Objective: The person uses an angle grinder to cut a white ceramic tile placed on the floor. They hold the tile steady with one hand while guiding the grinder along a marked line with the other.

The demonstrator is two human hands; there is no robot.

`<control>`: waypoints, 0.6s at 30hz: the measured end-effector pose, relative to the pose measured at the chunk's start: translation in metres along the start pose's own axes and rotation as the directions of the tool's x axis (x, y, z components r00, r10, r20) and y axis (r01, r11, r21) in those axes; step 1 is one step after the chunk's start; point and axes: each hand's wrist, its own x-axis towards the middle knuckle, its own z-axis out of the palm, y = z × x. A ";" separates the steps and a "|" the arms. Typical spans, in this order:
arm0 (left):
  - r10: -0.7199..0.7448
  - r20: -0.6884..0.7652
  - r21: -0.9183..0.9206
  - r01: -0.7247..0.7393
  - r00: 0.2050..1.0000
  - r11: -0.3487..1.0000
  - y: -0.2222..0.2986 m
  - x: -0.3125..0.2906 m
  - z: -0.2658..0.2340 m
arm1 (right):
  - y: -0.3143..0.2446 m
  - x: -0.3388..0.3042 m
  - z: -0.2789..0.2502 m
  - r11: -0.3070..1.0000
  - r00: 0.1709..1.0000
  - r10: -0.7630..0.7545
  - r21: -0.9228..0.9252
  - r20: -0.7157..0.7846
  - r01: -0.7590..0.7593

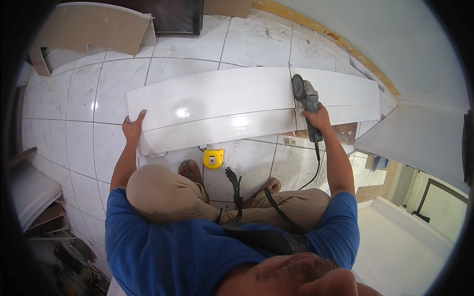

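A long, glossy white board [212,101] lies across the floor in front of me, with a lengthwise line along it. My left hand [132,127] grips its left end, the thumb at the edge and the other fingers partly hidden. My right hand [317,118] is closed around the body of a dark angle grinder [312,104]. The grinder's disc [298,87] sits over or beside a dark crosswise line that parts the long board from a shorter white section [340,96] on the right. Whether the disc touches or spins I cannot tell.
A yellow tape measure [213,159] lies on the tiles between my feet and the board. The grinder's black cord [314,172] trails toward my right knee. Brown panels [98,28] stand at the far left. White panels [414,140] are at the right, scraps [49,222] at the lower left.
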 end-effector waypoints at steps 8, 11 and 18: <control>-0.001 0.004 0.015 0.001 1.000 1.000 0.004 -0.002 -0.001 | -0.001 0.001 -0.001 1.000 1.000 -0.016 0.019 -0.004 0.017; -0.004 0.012 -0.010 0.004 1.000 1.000 0.003 -0.001 -0.001 | 0.000 0.003 -0.001 1.000 1.000 -0.016 -0.003 0.007 0.016; 0.029 0.017 0.007 -0.029 0.999 1.000 0.011 -0.007 -0.002 | 0.008 -0.001 0.003 1.000 1.000 -0.006 -0.020 -0.001 0.006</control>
